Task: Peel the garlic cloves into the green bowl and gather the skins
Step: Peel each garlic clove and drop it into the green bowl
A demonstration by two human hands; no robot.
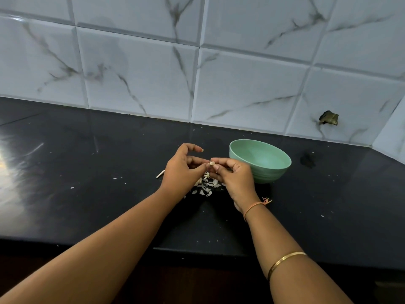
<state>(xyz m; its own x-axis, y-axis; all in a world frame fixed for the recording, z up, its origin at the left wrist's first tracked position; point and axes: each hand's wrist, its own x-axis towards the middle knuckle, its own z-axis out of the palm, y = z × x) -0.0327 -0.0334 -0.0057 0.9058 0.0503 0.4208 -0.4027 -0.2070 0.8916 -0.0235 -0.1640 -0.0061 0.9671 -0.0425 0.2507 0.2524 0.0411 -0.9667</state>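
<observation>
A small pale garlic clove point(211, 164) is pinched between the fingertips of my left hand point(183, 172) and my right hand point(233, 178), held a little above the black counter. Below the two hands lies a loose heap of white garlic skins point(207, 187) on the counter. The green bowl point(282, 167) stands just right of my right hand, upright; I see nothing inside the part of it that shows. My left index finger is lifted and curved above the clove.
A thin white stem piece point(160, 174) lies left of my left hand. The black counter point(87, 194) carries small white flecks and a bright glare at the far left. The marbled tile wall point(219, 73) rises behind, with a broken hole point(328, 117) at right.
</observation>
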